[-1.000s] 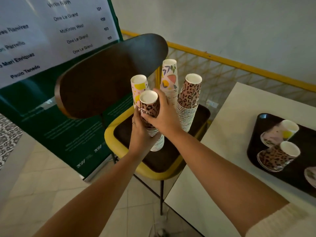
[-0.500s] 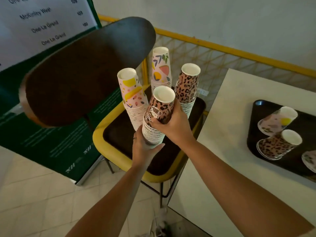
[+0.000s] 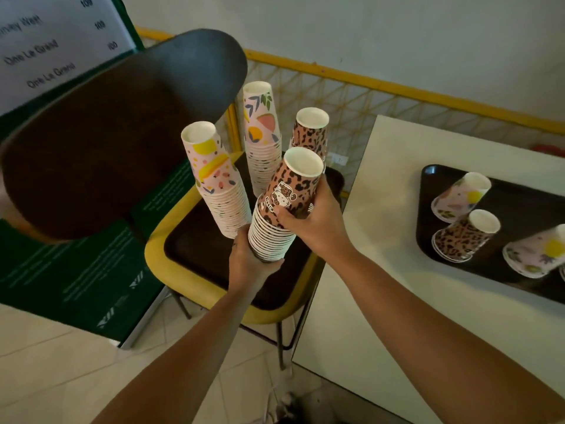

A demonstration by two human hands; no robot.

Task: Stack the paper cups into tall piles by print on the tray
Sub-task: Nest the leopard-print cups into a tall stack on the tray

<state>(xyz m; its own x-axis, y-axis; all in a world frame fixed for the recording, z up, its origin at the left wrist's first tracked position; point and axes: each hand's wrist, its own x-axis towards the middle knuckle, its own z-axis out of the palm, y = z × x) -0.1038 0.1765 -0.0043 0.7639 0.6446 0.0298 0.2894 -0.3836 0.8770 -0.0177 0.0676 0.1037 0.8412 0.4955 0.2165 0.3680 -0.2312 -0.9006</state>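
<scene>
A tall pile of upside-down leopard-print cups point(image 3: 284, 209) is held tilted above the chair seat. My left hand point(image 3: 249, 264) grips its lower end and my right hand point(image 3: 308, 218) grips its upper cups. Three more piles stand on the dark tray on the chair point(image 3: 195, 252): a pink fruit-print pile point(image 3: 217, 185), a leaf-and-fruit-print pile point(image 3: 261, 136) and a second leopard pile point(image 3: 310, 133) behind the held one. On the table's black tray point(image 3: 434, 240) lie a pink cup point(image 3: 458, 198), a leopard cup point(image 3: 464, 237) and another pink cup point(image 3: 535, 255).
The yellow chair point(image 3: 171, 261) has a wide dark backrest point(image 3: 116, 133) close to the left of the piles. A white table point(image 3: 382, 286) sits to the right. A green sign board point(image 3: 61, 270) and a yellow railing point(image 3: 367, 84) stand behind.
Both hands have lifted the leopard pile off the chair tray and tilted it toward the right. The view has shifted down and closer.
</scene>
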